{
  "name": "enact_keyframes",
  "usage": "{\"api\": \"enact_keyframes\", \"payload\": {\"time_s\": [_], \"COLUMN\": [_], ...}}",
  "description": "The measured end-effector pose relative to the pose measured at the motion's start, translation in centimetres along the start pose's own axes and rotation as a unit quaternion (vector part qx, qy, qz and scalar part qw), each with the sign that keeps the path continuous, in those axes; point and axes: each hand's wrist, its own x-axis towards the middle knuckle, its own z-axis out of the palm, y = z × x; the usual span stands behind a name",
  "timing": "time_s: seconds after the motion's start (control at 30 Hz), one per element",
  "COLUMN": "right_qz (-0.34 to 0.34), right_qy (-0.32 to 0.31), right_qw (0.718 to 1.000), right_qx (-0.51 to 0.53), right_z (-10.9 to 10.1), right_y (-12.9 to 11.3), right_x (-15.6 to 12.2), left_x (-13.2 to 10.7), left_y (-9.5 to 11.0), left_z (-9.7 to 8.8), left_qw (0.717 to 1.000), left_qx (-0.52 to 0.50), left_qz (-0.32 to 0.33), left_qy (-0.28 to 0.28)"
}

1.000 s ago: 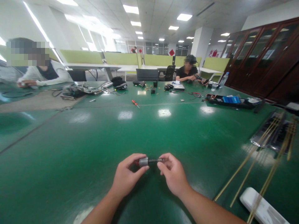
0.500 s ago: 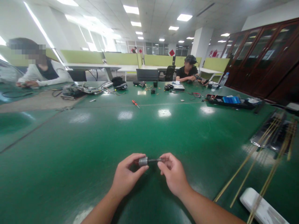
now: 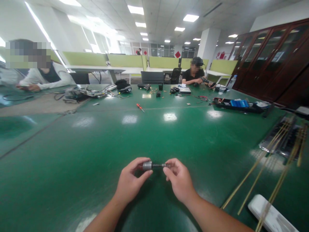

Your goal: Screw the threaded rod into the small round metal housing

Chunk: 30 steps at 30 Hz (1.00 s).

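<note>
Low in the middle of the head view, my left hand (image 3: 132,180) is closed around a silver-grey metal cylinder (image 3: 147,165), thumb and fingers at its sides. Something reddish shows at the cylinder's left end, partly covered by my fingers. A thin dark shaft (image 3: 157,165) runs out of the cylinder to the right, lying level. My right hand (image 3: 179,180) pinches the far end of this shaft between thumb and fingertips. Both hands are just above the green tabletop (image 3: 125,141). What exactly the fitting under my right fingertips is, I cannot make out.
An orange-handled screwdriver (image 3: 139,107) lies further off. Thin wooden sticks (image 3: 256,164) and a white elongated object (image 3: 270,212) are at the right. A black tray (image 3: 251,108) with blue contents stands beyond. Two people sit across the table, among cables and small parts.
The cylinder and my left fingertips have shifted very slightly to the left and up. My right hand stays on the shaft's end.
</note>
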Motion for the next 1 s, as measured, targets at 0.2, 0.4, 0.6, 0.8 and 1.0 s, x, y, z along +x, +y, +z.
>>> {"api": "enact_keyframes", "payload": {"time_s": [0.2, 0.4, 0.6, 0.8, 1.0], "right_qz": [0.007, 0.006, 0.006, 0.008, 0.001], "right_qy": [-0.015, -0.017, -0.018, -0.015, -0.003], "right_qw": [1.0, 1.0, 1.0, 1.0, 1.0], "right_qx": [-0.017, -0.015, -0.012, -0.014, 0.015], "right_z": [0.3, 0.35, 0.37, 0.32, 0.45], "right_y": [-0.05, 0.06, -0.18, -0.18, -0.4], "right_x": [-0.16, -0.21, -0.28, -0.34, -0.28], "left_x": [-0.03, -0.09, 0.03, 0.12, 0.16], "left_y": [0.03, -0.13, 0.06, 0.3, 0.18], "left_z": [-0.07, -0.16, -0.1, -0.14, 0.03], "left_qw": [1.0, 1.0, 1.0, 0.999, 0.994], "left_qx": [-0.005, -0.017, -0.027, -0.044, -0.097], "left_qz": [0.004, 0.01, 0.002, -0.01, -0.036], "left_qy": [0.007, 0.01, 0.01, 0.015, 0.036]}}
